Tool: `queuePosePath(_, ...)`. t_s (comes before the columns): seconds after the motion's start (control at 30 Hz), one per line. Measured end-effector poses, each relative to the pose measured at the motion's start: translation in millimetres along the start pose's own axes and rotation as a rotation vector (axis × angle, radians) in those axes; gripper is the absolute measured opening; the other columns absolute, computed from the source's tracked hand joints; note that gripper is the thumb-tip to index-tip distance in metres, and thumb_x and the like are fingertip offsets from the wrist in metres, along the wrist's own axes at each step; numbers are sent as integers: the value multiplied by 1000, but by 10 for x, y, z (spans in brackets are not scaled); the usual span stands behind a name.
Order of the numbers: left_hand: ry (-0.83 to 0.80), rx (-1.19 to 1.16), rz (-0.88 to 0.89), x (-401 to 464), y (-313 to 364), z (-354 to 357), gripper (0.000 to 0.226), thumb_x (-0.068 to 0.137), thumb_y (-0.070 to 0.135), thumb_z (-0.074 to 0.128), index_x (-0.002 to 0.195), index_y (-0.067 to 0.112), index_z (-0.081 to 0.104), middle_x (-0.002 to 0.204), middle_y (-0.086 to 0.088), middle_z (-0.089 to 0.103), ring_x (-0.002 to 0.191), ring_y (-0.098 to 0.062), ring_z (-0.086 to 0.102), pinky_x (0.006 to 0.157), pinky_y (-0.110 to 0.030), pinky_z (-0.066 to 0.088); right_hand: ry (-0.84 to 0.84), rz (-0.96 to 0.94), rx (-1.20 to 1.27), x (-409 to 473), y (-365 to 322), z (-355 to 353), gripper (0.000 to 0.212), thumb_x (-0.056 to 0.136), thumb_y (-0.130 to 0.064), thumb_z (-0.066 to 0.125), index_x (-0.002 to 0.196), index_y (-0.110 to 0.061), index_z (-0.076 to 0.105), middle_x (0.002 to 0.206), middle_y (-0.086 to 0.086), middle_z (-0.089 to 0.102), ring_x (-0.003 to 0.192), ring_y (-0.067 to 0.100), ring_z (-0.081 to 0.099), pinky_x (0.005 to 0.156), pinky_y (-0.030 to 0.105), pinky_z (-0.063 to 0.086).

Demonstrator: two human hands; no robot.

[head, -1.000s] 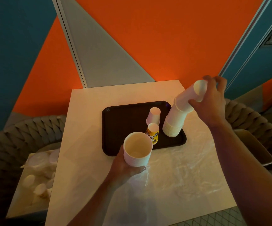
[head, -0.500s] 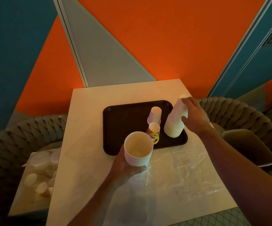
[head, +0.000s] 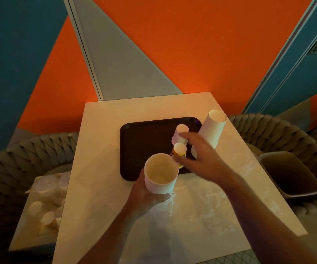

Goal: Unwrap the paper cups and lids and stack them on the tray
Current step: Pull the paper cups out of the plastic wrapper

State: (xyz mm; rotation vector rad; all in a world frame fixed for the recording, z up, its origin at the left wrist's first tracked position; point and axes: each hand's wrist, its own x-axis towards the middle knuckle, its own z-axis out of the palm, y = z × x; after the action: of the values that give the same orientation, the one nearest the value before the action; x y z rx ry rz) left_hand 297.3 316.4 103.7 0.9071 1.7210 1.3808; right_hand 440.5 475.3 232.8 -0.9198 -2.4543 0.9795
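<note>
A dark tray (head: 146, 141) lies on the pale table (head: 104, 141). At its right edge stands a tall upside-down stack of white paper cups (head: 212, 130). Two small upside-down cup stacks stand on the tray: a white one (head: 180, 132) and a yellow-printed one (head: 179, 151). My left hand (head: 146, 195) grips an upright stack of white cups (head: 160, 173) at the tray's near edge. My right hand (head: 199, 159) hovers with fingers spread between the tall stack and the held cups, holding nothing.
Crumpled clear plastic wrap (head: 211, 206) lies on the near part of the table. A box with wrapped cups and lids (head: 43, 199) sits at lower left. An empty bin (head: 291, 174) stands on the right, among woven chairs (head: 268, 128).
My right hand has let go of the tall cup stack on the tray and moved left and nearer, towards the cups in my left hand. The left hand has stayed still.
</note>
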Motion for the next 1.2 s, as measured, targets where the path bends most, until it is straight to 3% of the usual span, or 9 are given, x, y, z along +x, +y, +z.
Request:
queuePosePath(0.1, 9, -18, -10, -12, 29, 4, 96, 56, 15, 96, 137, 32, 47, 122, 11, 67, 114, -10, 64, 85, -26, 56, -241, 28, -32, -146, -153, 201, 103, 70, -62, 83, 154, -36, 30, 157, -13, 34, 144, 11, 32, 115, 42, 37)
queuePosePath(0.2, 9, 0, 0, -22, 62, 22, 97, 52, 26, 98, 135, 33, 49, 122, 17, 66, 115, -7, 62, 87, -24, 56, -279, -31, -114, -193, -189, 376, 117, 59, -69, 86, 154, -37, 26, 156, -16, 34, 144, 9, 31, 114, 46, 41)
queuePosePath(0.33, -5, -18, -5, -21, 80, 37, 94, 55, 23, 96, 136, 32, 48, 120, 14, 67, 116, -11, 63, 85, -28, 58, -245, -41, -180, -154, -239, 388, 117, 62, -56, 91, 156, -31, 25, 156, -12, 36, 141, 11, 37, 111, 39, 42)
queuePosePath(0.5, -17, 1, 1, -27, 74, 20, 96, 55, 27, 97, 136, 36, 46, 121, 16, 66, 116, -10, 62, 90, -28, 58, -234, -33, -171, -102, -272, 307, 113, 59, -58, 92, 152, -34, 33, 151, -16, 41, 136, 8, 42, 107, 37, 42)
queuePosePath(0.67, -9, 9, 2, -18, 87, 28, 99, 54, 37, 96, 138, 40, 44, 128, 13, 64, 121, -15, 61, 97, -43, 57, -189, -52, -23, -126, -285, 256, 98, 57, -53, 94, 140, -42, 42, 134, -25, 48, 124, -1, 45, 97, 27, 46)
queuePosePath(0.8, -31, 3, 16, -15, 77, 16, 103, 60, 28, 97, 145, 36, 40, 134, 6, 62, 126, -19, 59, 100, -48, 55, -110, -38, 198, -183, -360, 138, 92, 63, -44, 94, 138, -46, 41, 120, -36, 55, 115, -9, 54, 89, 19, 50)
queuePosePath(0.9, -27, -20, 21, -19, 84, -2, 104, 60, 22, 95, 146, 34, 40, 134, 3, 63, 125, -20, 60, 100, -47, 54, 19, -22, 351, -228, -440, -24, 98, 60, -35, 97, 140, -40, 39, 119, -28, 58, 113, -6, 57, 85, 14, 53)
queuePosePath(1.0, -26, -27, 13, -16, 75, 0, 107, 57, 26, 95, 148, 33, 38, 134, 3, 63, 124, -19, 60, 100, -46, 54, 131, -74, 406, -282, -497, -131, 95, 58, -43, 93, 138, -33, 43, 122, -27, 58, 116, -2, 58, 87, 15, 53)
queuePosePath(1.2, -18, -21, 3, -23, 64, 9, 103, 54, 30, 95, 143, 37, 42, 129, 10, 65, 119, -12, 62, 95, -34, 56, 144, -59, 421, -334, -466, -79, 95, 60, -43, 91, 139, -39, 37, 119, -35, 54, 118, -7, 54, 81, 9, 52)
